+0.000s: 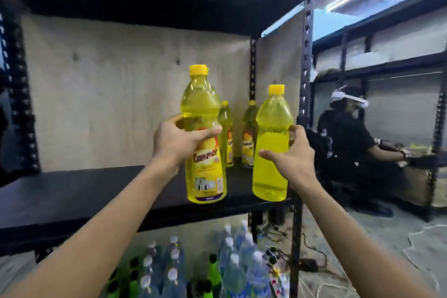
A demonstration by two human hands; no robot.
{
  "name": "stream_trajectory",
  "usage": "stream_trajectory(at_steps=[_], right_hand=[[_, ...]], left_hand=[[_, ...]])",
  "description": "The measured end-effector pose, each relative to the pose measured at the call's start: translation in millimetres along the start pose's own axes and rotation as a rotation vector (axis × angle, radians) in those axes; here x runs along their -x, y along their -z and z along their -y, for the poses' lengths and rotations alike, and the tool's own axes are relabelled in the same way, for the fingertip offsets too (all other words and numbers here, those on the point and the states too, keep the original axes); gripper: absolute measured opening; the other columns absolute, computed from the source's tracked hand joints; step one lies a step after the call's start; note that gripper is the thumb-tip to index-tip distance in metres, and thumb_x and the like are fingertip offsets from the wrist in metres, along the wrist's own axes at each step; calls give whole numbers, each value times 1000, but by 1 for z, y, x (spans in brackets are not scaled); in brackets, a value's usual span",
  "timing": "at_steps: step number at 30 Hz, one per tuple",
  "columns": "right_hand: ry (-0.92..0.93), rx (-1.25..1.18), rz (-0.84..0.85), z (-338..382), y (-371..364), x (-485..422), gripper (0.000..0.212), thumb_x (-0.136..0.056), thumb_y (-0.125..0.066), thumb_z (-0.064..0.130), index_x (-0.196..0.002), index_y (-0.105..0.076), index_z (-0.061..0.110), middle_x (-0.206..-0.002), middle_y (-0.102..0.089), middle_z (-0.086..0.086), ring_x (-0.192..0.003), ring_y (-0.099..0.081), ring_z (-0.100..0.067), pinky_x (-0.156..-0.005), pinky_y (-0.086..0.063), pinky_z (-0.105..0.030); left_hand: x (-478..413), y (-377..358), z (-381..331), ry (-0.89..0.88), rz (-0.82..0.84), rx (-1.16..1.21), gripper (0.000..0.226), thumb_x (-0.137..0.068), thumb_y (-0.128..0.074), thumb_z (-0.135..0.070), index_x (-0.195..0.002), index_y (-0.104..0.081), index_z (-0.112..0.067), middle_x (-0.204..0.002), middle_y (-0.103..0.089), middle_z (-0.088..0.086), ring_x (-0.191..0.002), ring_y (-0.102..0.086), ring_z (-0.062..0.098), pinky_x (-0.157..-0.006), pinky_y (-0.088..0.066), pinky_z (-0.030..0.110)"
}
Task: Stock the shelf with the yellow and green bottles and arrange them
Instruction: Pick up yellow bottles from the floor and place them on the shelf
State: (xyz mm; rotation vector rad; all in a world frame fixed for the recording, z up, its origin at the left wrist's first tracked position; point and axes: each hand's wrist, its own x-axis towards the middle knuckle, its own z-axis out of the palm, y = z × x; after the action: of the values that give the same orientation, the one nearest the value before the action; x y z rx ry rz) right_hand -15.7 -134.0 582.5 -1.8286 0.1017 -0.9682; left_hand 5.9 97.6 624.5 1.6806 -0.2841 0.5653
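two yellow bottles are held upright above the front edge of the dark shelf (72, 191): the labelled bottle (204, 152) in the left hand (179, 143), fingers wrapped round its middle, and the plain bottle (271, 152) at its 3 o'clock in the right hand (287, 155), fingers curled round it. two more yellow bottles (249, 138) stand at the shelf's back, at 12 o'clock between them.

yellow bottles (205, 133), black shelf (72, 191), green bottles (214, 271)

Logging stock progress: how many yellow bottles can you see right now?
4. One labelled yellow plastic bottle in the left hand, one label-hidden bottle in the right hand, two standing at the shelf's back. More may be hidden.
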Motion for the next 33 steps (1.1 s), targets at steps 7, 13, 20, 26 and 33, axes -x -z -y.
stream_trajectory(at_steps=[7, 13, 20, 26, 33], right_hand=[[1, 146, -93, -41, -65, -93, 76, -63, -92, 23, -125, -49, 18, -115, -66, -11, -108, -62, -34, -95, -50, -46], [-69, 182, -86, -80, -88, -118, 80, -70, -89, 26, -135, -43, 16, -124, -61, -15, -119, -57, -39, -98, -47, -46], [-47, 255, -50, -99, -90, -133, 86, -71, -88, 35, -138, -38, 14, -128, -59, -16, -120, -57, -38, -98, -48, -46], [-68, 291, 10, -95, -83, -117, 97, -70, -88, 32, -145, -30, 14, -131, -57, -18, -122, -55, -39, -99, -47, -46], [63, 235, -75, -87, -63, 25, 52, -76, -76, 18, -123, -55, 24, -115, -52, -5, -106, -53, -25, -89, -46, -36]], left_hand=[[-116, -106, 35, 113, -117, -15, 60, -48, -92, -49, -98, -74, -21, -99, -76, -1, -89, -71, 18, -80, -57, 29], [-144, -141, 91, 173, -69, -17, 54, -52, -94, -43, -97, -72, -21, -95, -73, -3, -79, -68, 17, -72, -53, 24], [-156, -146, 127, 127, 22, -112, 59, -58, -91, -48, -107, -67, -26, -99, -69, -6, -84, -65, 14, -74, -49, 24], [-149, -137, 131, 220, 162, -149, 79, -62, -91, -41, -129, -55, -19, -120, -65, -2, -109, -64, 22, -88, -52, 34], [-24, -51, 117, -116, -16, -343, 59, -78, -80, -24, -132, -57, -29, -128, -63, -6, -118, -58, 11, -102, -45, 29]])
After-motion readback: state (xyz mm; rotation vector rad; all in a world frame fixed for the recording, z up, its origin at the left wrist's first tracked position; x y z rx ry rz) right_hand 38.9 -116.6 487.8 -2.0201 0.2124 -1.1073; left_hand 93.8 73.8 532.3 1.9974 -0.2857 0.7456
